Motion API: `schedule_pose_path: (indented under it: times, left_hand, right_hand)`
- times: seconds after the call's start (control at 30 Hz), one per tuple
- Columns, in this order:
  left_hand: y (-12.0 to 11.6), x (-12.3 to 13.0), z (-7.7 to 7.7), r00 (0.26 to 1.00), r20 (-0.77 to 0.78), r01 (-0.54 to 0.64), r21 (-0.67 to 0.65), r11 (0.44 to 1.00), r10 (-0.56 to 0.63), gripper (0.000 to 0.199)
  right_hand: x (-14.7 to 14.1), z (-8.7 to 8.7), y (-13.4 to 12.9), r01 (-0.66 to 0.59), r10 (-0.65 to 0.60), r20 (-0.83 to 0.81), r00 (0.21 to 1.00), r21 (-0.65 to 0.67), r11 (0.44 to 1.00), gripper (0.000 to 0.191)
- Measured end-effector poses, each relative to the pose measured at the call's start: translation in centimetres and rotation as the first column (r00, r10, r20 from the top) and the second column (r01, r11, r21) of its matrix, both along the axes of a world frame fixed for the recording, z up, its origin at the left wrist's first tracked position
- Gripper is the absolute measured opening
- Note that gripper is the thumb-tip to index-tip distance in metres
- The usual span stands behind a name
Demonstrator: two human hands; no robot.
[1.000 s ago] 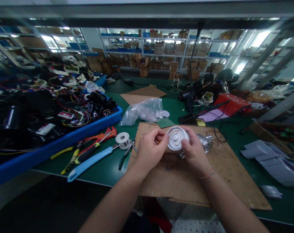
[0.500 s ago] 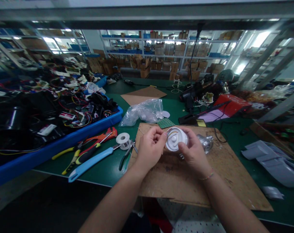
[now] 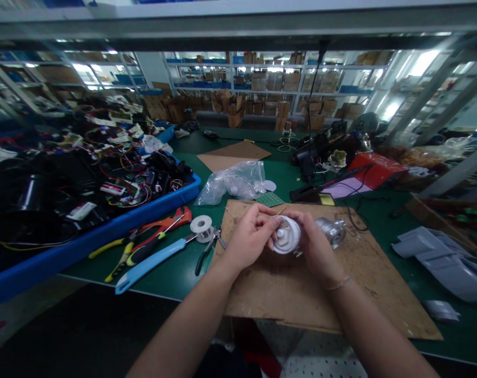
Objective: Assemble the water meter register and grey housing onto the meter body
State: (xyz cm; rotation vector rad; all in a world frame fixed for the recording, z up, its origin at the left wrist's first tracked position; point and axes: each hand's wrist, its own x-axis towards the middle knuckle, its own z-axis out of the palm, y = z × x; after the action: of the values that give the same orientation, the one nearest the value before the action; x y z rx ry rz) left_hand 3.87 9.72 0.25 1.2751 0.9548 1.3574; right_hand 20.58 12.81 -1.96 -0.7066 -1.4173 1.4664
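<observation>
A round white plastic part point(image 3: 288, 241) with a raised centre and thin wires inside is held above the brown board point(image 3: 286, 294). My left hand point(image 3: 251, 236) has its thumb and fingers closed on the left rim. On the other side, my right hand point(image 3: 316, 249) wraps round the part's right side, its fingertips partly hidden behind. A clear, silvery round part point(image 3: 333, 231) lies on the board just beyond my right hand. A green circuit board point(image 3: 270, 199) lies at the board's far edge.
Left of the board are a solder spool point(image 3: 201, 224), pliers point(image 3: 204, 257) and a blue-handled tool point(image 3: 149, 265). A blue bin point(image 3: 163, 205) holds black parts and wires. Behind lies a plastic bag point(image 3: 234, 184). Grey plastic parts point(image 3: 443, 262) are at the right.
The white part has tilted and moved slightly down, its face now turned more to the left. My right thumb has left its front face, and my left fingers reach further over the rim.
</observation>
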Motion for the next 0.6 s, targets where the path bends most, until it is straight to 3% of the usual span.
schedule_pose_path:
  times: [0.27, 0.4, 0.47, 0.53, 0.6]
  left_hand:
    - [-1.2, 1.0, -0.4, 0.948, -0.298, -0.061, 0.160, 0.985, 0.107, 0.021]
    - [-1.1, 0.9, -0.3, 0.911, -0.176, -0.299, 0.337, 0.893, 0.372, 0.030]
    - [-0.9, 0.9, -0.3, 0.901, -0.081, -0.370, 0.366, 0.854, 0.426, 0.046]
    - [-0.7, 1.1, -0.4, 0.942, -0.053, -0.302, 0.297, 0.906, 0.331, 0.066]
    - [-0.5, 1.6, -0.6, 0.994, -0.044, -0.096, 0.139, 0.986, 0.103, 0.077]
  right_hand:
    - [0.2, 0.4, 0.1, 0.070, -0.073, -0.035, 0.997, -0.096, 0.993, 0.033]
    - [-0.3, 0.7, 0.0, 0.185, -0.198, -0.124, 0.972, -0.109, 0.977, 0.034]
    - [-0.4, 0.8, 0.1, 0.220, -0.235, -0.163, 0.958, -0.110, 0.969, 0.036]
    - [-0.6, 0.9, 0.3, 0.238, -0.254, -0.195, 0.948, -0.102, 0.966, 0.036]
    - [-0.6, 1.0, 0.1, 0.244, -0.258, -0.217, 0.942, -0.087, 0.966, 0.035]
